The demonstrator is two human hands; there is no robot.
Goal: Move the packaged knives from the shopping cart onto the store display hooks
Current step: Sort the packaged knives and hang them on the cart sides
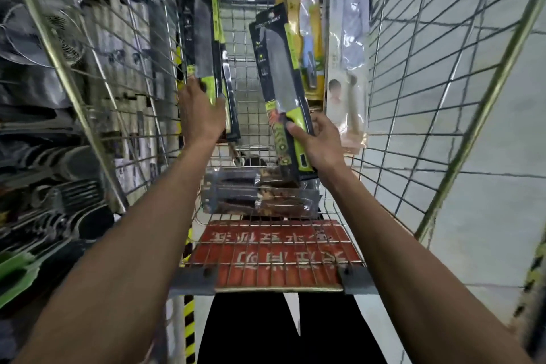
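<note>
I look down into a wire shopping cart [413, 74]. My right hand [320, 142] grips the lower end of a packaged cleaver with a lime-green handle [279, 80], held tilted above the cart's middle. My left hand [202, 112] holds the handle end of a second black-carded green-handled knife package [204, 38], which stands against the cart's left side. More packaged knives lean on the far right of the cart: a yellow-carded one [310, 32] and a white-carded one [348, 53]. Clear-packed knives [260, 195] lie on the cart floor.
A red child-seat flap [274, 254] with white characters closes the cart's near end. Beyond the left wire wall stand blurred store shelves of goods [44, 127]. A pale tiled floor [487, 127] shows through the right wall. Yellow-black hazard tape [189, 325] marks a post below.
</note>
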